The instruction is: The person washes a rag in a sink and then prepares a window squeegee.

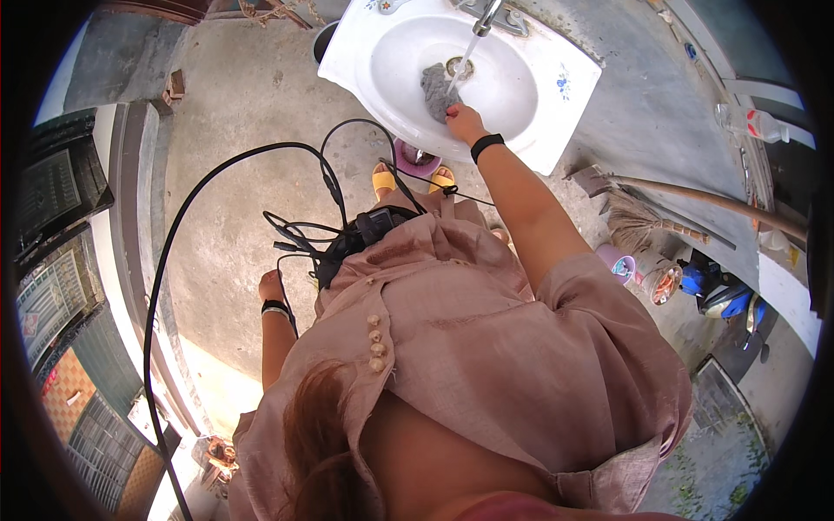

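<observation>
In the white ceramic washbasin (515,98) lies a wet, crumpled grey cloth (435,88). My right hand (464,122) grips the cloth's near edge, fingers curled against it. A stream of water runs from the metal faucet (483,28) onto the cloth, beside the round drain (464,68). My left hand (269,286) hangs low by my side, away from the basin. A thin black cable (281,277) passes next to it; its fingers are too small and turned away to read.
Black cables (195,195) loop from a pouch at my waist. A purple basin (417,159) sits on the floor under the washbasin. To the right are a straw broom (632,221), a wooden-handled tool (704,193), a purple bucket (616,264) and a plastic bottle (752,124).
</observation>
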Available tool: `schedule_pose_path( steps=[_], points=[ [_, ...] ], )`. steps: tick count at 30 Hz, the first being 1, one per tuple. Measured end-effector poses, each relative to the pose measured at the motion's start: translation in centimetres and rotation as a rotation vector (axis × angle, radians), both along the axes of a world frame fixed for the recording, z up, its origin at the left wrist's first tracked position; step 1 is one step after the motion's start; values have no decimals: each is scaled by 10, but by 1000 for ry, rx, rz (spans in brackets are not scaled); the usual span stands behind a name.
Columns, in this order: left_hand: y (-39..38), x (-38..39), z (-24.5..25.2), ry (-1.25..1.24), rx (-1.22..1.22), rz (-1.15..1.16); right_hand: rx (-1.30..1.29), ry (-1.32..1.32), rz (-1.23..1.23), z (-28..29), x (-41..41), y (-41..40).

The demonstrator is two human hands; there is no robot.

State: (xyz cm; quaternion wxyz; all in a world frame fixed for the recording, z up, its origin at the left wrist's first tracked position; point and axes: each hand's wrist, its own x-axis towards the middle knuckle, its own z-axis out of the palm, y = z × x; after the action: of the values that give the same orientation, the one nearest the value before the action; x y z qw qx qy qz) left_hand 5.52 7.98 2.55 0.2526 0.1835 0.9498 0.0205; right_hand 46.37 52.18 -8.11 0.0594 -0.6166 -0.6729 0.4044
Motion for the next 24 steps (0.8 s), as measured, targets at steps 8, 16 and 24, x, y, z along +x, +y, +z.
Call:
schedule_pose_path(
  steps=[8,16,24],
  points=[
    [3,5,5,9,-25,-11,-8,-2,-13,-4,1,0],
    [2,5,4,3,-3,-14,0,13,-15,-5,1,-1],
    [0,3,1,8,3,7,-31,35,-14,3,1,-1]
  ],
)
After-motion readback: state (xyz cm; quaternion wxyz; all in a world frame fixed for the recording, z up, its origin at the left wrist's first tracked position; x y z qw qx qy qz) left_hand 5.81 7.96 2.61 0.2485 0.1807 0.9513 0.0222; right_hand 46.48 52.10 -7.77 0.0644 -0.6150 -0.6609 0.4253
